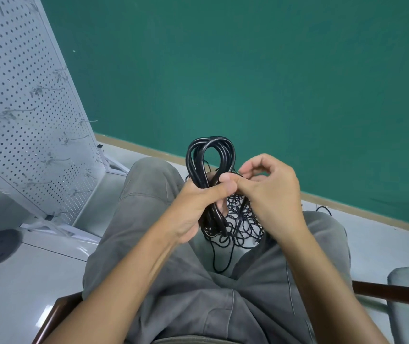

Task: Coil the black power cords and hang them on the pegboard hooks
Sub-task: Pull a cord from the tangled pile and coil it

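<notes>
Judging by the bare pegboard [24, 95], nothing is hung yet: one coil [209, 170] is clamped in the left hand [198, 202] over the lap, its strand pinched by the right hand [270, 194], a tangle [242, 224] left below.

Two hands [198, 204] [270, 194], one coiled cord [209, 155], one pegboard [24, 115].

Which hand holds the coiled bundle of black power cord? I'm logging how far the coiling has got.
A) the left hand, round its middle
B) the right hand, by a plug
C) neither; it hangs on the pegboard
A: the left hand wraps round the middle of the coiled bundle of black power cord, with the loops standing above that grip.
</notes>
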Action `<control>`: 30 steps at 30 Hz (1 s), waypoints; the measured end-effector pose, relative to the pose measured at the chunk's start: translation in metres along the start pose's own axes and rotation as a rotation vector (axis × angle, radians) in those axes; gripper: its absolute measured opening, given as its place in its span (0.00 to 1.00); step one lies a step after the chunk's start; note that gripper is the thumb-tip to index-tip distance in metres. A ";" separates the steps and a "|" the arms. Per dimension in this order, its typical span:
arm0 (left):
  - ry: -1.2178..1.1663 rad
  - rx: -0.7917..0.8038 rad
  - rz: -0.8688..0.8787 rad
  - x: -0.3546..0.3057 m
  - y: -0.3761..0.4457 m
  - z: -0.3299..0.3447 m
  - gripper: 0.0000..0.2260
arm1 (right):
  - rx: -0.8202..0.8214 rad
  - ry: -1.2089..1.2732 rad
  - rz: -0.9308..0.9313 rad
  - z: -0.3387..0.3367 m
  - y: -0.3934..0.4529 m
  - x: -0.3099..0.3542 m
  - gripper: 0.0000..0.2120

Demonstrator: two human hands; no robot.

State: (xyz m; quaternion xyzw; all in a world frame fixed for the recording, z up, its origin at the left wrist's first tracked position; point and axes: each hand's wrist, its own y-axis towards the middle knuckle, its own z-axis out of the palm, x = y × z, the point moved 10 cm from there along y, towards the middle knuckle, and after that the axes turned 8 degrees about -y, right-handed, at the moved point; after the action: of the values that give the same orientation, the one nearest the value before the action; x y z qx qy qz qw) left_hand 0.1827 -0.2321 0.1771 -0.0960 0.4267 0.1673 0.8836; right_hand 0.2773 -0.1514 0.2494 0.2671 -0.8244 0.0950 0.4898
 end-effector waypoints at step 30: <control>0.168 -0.027 -0.020 0.003 0.004 -0.022 0.15 | 0.029 0.173 -0.070 0.021 -0.018 -0.017 0.09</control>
State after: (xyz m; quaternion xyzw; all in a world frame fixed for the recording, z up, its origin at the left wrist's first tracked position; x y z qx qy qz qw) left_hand 0.1671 -0.2345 0.1609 -0.1258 0.4960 0.1553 0.8450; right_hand 0.2774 -0.1695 0.2218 0.2936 -0.7678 0.1125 0.5583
